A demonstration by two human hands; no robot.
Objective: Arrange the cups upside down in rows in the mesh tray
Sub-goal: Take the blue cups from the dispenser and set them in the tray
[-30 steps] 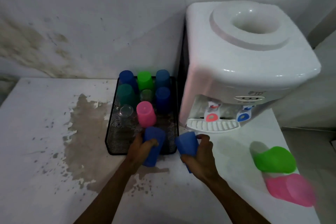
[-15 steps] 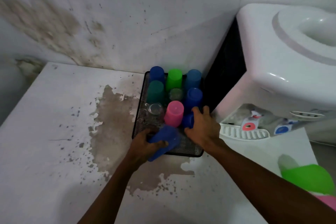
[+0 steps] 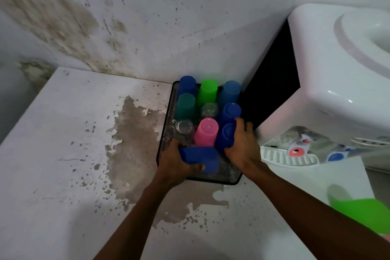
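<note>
Sideways blue cup [image 3: 199,158] in left hand [image 3: 176,163]

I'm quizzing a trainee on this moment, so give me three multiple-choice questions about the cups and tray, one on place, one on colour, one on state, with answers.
1. Where does the mesh tray sit?
A. Left of the water dispenser
B. On top of it
C. On the floor

2. What colour is the cup in the left hand?
A. Pink
B. Blue
C. Green

3. How does that cup lie?
A. Upside down in a row
B. On its side, held over the tray's near end
C. Stacked inside another

Answers: 1 A, tray borders the dispenser's dark side; 2 B, plainly blue; 3 B, its length runs sideways.
</note>
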